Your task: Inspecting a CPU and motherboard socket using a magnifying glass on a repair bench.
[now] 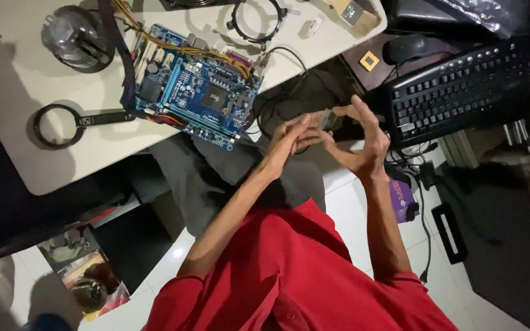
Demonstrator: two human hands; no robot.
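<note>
Both hands are raised together in front of the person, off the edge of the bench (93, 92) and above the lap.

A small square chip (328, 118) sits between the two hands. It appears to be a processor, though it is too small to confirm. It stands roughly on edge, with its flat face turned toward the camera.

The right hand (363, 144) arches over the chip. Its thumb and forefinger are closed on the chip's upper and right edges, so these fingers (345, 113) are clamped on it.

The left hand (292, 140) comes in from the left with its fingers extended and held close together. The tips touch or sit just beside the chip's left edge. Whether they grip it cannot be told.

The chip therefore lies at the fingertips of both hands, and the right hand carries it.

The blue motherboard (194, 86) lies flat on the bench, up and to the left of the hands and nearer the left hand. Its socket (215, 97) faces up.

A round fan cooler (72, 37) and a black ring-shaped tool (62, 124) also rest on the bench. A black keyboard (461, 92) and mouse (405, 48) stand to the right.
</note>
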